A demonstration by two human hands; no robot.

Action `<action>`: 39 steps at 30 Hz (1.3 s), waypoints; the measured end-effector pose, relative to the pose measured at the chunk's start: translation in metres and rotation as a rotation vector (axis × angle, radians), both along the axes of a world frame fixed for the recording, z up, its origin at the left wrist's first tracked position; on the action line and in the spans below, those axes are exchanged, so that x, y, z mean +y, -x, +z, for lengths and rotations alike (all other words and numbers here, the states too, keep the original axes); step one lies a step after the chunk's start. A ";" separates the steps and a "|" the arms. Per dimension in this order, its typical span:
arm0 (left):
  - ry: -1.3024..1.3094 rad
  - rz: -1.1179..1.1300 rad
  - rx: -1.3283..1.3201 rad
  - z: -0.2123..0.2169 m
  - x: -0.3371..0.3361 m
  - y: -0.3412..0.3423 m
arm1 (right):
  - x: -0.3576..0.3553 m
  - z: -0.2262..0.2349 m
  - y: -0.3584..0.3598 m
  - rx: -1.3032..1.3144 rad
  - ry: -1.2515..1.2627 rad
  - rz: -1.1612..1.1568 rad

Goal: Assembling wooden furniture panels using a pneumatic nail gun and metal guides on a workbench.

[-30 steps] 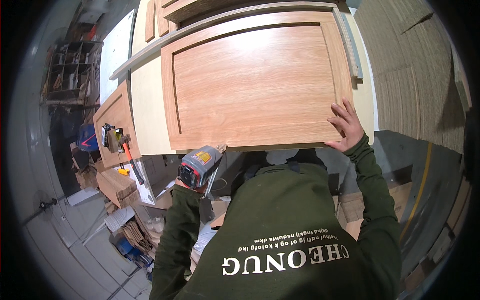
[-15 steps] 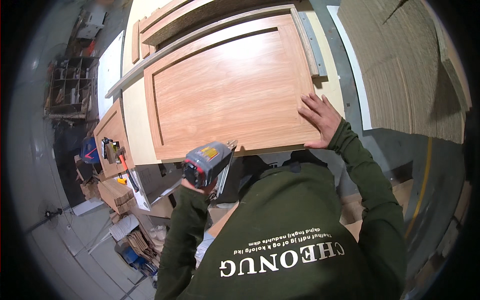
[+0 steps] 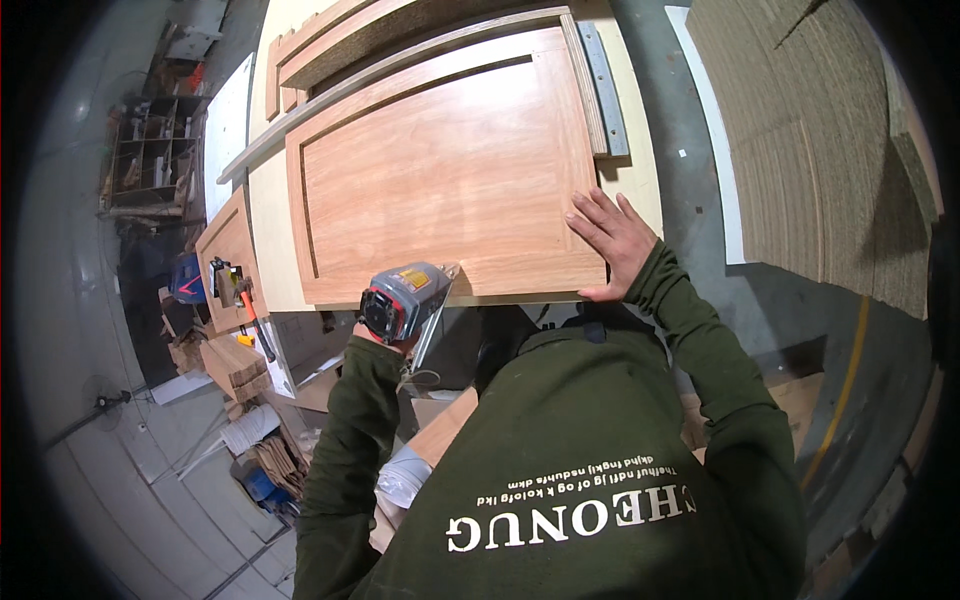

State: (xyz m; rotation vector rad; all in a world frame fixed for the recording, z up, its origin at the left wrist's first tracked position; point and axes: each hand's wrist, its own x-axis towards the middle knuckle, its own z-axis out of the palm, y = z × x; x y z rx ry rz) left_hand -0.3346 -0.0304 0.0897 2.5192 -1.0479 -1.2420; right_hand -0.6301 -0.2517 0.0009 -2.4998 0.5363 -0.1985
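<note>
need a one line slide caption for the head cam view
Right hand flat on a wooden cabinet door on the workbench, left hand holding a grey power tool at its near edge.

Wooden panel door [image 3: 450, 170] covers most of the table [image 3: 268, 240], its broad face bare and open to pass over. Right hand [image 3: 612, 240] lies flat on the near right corner, blocking that corner. Left hand [image 3: 375, 335] has its grip closed around the power tool [image 3: 400, 298] at the near edge, blocking the middle of that edge. Metal strip [image 3: 603, 85] runs along the panel's right side, with only a narrow table margin beyond it. Stacked boards [image 3: 340, 40] close off the far side. Smaller panel [image 3: 228, 250] and hand tools [image 3: 235, 290] crowd the left. Grey floor lane [image 3: 690, 180] to the right is open up to the board stack [image 3: 820, 150].
</note>
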 end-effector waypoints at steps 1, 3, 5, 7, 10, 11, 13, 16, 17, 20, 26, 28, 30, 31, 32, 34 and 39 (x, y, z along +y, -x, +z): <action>0.049 -0.272 -0.204 -0.012 0.017 -0.009 | -0.001 0.001 -0.001 -0.005 -0.009 0.005; 0.068 -0.530 -0.408 -0.016 0.025 -0.001 | -0.001 0.000 -0.001 -0.001 -0.016 -0.008; 0.060 -0.419 -0.331 -0.019 0.043 0.004 | -0.001 0.001 -0.001 -0.003 -0.027 -0.005; 0.025 -0.223 -0.185 -0.024 0.059 0.006 | -0.002 0.000 0.000 -0.026 -0.035 -0.002; 0.086 -0.368 -0.310 -0.012 0.045 0.018 | -0.002 0.000 0.000 -0.014 -0.028 -0.007; 0.056 -0.413 -0.332 -0.011 0.041 0.019 | -0.002 0.000 -0.001 -0.013 -0.029 0.001; 0.027 -0.452 -0.352 -0.007 0.037 0.022 | -0.002 0.002 -0.001 -0.003 -0.030 -0.005; 0.163 -0.569 -0.404 -0.002 0.031 0.028 | -0.001 0.001 0.001 -0.005 -0.046 -0.014; 0.204 -0.514 -0.333 -0.001 0.028 0.029 | -0.002 0.001 0.002 -0.002 -0.041 -0.019; -0.003 -0.060 -0.054 -0.020 0.058 0.026 | -0.003 -0.001 -0.001 0.014 -0.025 -0.004; 0.144 -0.655 -0.367 0.015 -0.018 0.080 | -0.011 -0.006 0.008 -0.024 -0.065 0.065; 0.285 -0.822 -0.447 0.024 -0.049 0.099 | -0.010 -0.007 0.009 -0.042 -0.074 0.052; 0.360 -0.882 -0.474 0.015 -0.058 0.105 | -0.008 -0.008 0.009 -0.043 -0.010 0.018; 0.382 -0.814 -0.408 0.013 -0.059 0.107 | -0.009 -0.006 0.008 -0.018 0.013 0.008; 0.380 -0.824 -0.403 0.013 -0.066 0.110 | -0.009 -0.006 0.008 -0.017 0.008 -0.002; 0.361 -0.764 -0.319 0.015 -0.081 0.115 | -0.009 -0.009 0.007 -0.011 0.010 0.001; 0.369 -0.837 -0.372 0.010 -0.092 0.118 | -0.012 -0.015 0.010 -0.040 0.006 -0.005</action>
